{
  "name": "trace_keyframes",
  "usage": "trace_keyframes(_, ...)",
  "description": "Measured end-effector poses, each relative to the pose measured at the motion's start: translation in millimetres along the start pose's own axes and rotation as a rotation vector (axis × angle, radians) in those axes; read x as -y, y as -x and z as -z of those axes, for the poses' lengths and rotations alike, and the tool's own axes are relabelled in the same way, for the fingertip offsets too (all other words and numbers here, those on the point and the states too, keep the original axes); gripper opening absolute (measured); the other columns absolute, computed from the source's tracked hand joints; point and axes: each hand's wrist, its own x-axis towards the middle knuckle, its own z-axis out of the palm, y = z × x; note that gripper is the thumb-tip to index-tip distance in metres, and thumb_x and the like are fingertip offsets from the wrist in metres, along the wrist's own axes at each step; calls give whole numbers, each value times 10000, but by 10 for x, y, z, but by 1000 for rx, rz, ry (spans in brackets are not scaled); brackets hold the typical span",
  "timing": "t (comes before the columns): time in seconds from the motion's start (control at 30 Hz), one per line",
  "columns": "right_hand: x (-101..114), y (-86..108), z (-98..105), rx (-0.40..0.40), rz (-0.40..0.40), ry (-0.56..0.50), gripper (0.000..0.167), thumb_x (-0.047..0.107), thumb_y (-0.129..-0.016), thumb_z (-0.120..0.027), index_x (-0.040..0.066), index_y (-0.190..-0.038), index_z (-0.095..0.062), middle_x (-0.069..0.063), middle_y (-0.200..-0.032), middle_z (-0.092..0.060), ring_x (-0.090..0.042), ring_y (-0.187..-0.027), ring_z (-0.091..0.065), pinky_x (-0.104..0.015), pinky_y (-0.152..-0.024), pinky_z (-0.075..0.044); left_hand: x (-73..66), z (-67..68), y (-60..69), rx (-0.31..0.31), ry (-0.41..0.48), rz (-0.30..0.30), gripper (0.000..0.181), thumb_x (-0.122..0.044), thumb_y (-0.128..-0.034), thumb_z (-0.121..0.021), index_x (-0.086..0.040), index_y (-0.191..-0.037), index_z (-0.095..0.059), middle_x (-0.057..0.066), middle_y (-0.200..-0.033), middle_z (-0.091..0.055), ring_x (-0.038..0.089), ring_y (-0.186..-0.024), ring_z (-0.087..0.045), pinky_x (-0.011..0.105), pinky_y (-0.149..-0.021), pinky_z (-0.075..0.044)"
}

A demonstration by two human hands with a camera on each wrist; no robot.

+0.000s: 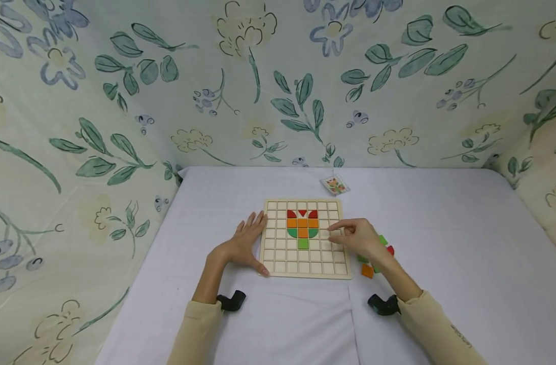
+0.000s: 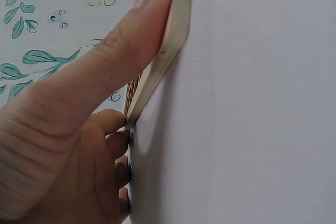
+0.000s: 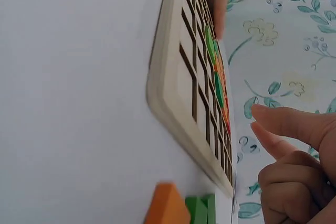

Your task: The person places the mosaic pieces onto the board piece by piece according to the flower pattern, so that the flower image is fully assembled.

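A wooden grid board [image 1: 278,256] lies on the white cloth. Red, orange and green tiles on it form a tulip shape [image 1: 303,223] with a light green square [image 1: 303,244] as its stem. My left hand [image 1: 243,244] spreads along the board's left side; its thumb [image 2: 121,45] touches the edge near the front corner. Over the board's right part hovers my right hand [image 1: 357,237], index finger and thumb slightly apart, the other fingers curled in. I see nothing between the fingertips [image 3: 258,112]. Loose tiles beside the board lie partly under this hand.
An orange tile [image 1: 367,271] and several green and red tiles lie right of the board. A small picture card [image 1: 335,185] lies behind it. Flowered cloth [image 1: 259,101] rises behind the table. A black wrist camera [image 1: 384,304] sits at each cuff.
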Motion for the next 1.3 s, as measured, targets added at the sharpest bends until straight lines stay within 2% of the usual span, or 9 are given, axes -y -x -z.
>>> trace_keyframes(0.23, -209, 152, 390, -40, -44, 53, 345, 206, -920, -787, 30, -1213, -744, 46, -604, -331, -105, -517, -331, -226, -455, -253, -2, 2, 5, 2, -10, 9, 1550, -509, -567, -998, -64, -1664, 2, 89, -1753, 89, 321, -1624, 141, 538, -1335, 50)
trace_keyframes(0.5, -450, 293, 632, -42, -71, 91, 377, 238, -930, -774, 63, -1260, -727, 41, -602, -334, -124, -532, -395, -248, -474, -299, -2, -4, 2, 2, -16, 10, 1546, -509, -574, -996, -60, -1663, 6, 100, -1752, 92, 325, -1624, 141, 543, -1334, 47)
trace_keyframes(0.67, -611, 319, 711, -5, -97, 85, 419, 249, -934, -766, 55, -1300, -705, 40, -612, -334, -132, -594, -403, -283, -550, -297, -11, -3, 7, 4, -17, 9, 1542, -511, -579, -994, -62, -1663, 7, 103, -1752, 93, 329, -1623, 142, 545, -1334, 47)
trace_keyframes(0.83, -744, 313, 762, 61, -115, 32, 480, 231, -910, -785, 54, -1344, -679, 53, -602, -343, -106, -581, -346, -273, -533, -275, -8, -1, 8, 6, -17, 11, 1540, -511, -582, -993, -68, -1664, 9, 101, -1753, 93, 327, -1624, 143, 547, -1334, 46)
trace_keyframes(1.0, -776, 289, 775, 100, -98, 30, 494, 230, -887, -809, 40, -1326, -685, 56, -608, -298, -96, -568, -302, -273, -521, -252, 10, -13, 0, 5, -23, 11, 1539, -521, -583, -990, -74, -1665, 10, 96, -1752, 99, 322, -1624, 145, 543, -1334, 49)
trace_keyframes(1.1, -760, 272, 757, 95, -97, 58, 470, 226, -879, -815, 39, -1295, -700, 55, -611, -293, -102, -572, -309, -273, -524, -253, 21, -25, -9, 3, -24, 9, 1539, -525, -583, -988, -79, -1666, 10, 93, -1753, 98, 319, -1625, 142, 540, -1335, 49)
trace_keyframes(1.3, -691, 236, 710, 37, -109, 127, 427, 246, -864, -834, 37, -1219, -720, 52, -616, -358, -133, -606, -441, -270, -565, -309, 12, -24, -7, 2, -22, 9, 1538, -514, -581, -993, -88, -1667, 10, 81, -1753, 99, 311, -1626, 144, 534, -1336, 52)
